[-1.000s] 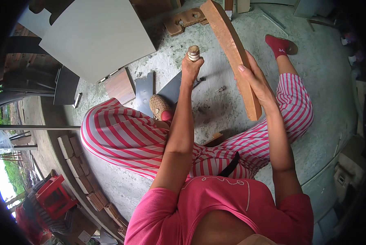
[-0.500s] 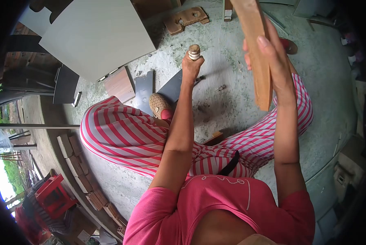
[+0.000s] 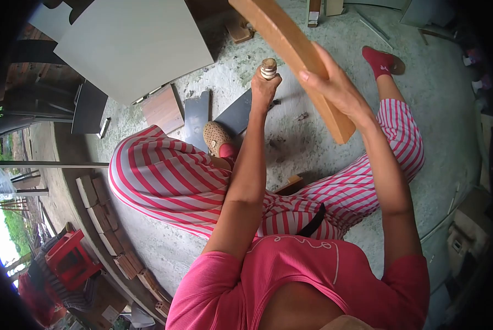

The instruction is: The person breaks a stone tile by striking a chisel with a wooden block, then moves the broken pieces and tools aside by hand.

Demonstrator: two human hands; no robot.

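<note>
My left hand (image 3: 264, 89) is wrapped round a tool handle (image 3: 268, 68) with a light ringed collar and a worn brown end facing up. The rest of that tool is hidden below the fist. My right hand (image 3: 339, 91) grips a long, slightly curved wooden piece (image 3: 290, 47), which slants from the top centre down to the right, its lower end over the floor. The two hands are apart, and the wood does not touch the handle.
Dark flat boards (image 3: 197, 118) and a brown board (image 3: 163, 109) lie by my shoe (image 3: 215, 136). A large pale panel (image 3: 133, 47) is at upper left. A cut wooden piece (image 3: 239, 29) lies near the top. Bricks (image 3: 104, 221) line the left edge.
The wooden piece has swung so that its upper end is further left, and my right hand has moved left with it. My left hand has barely moved.
</note>
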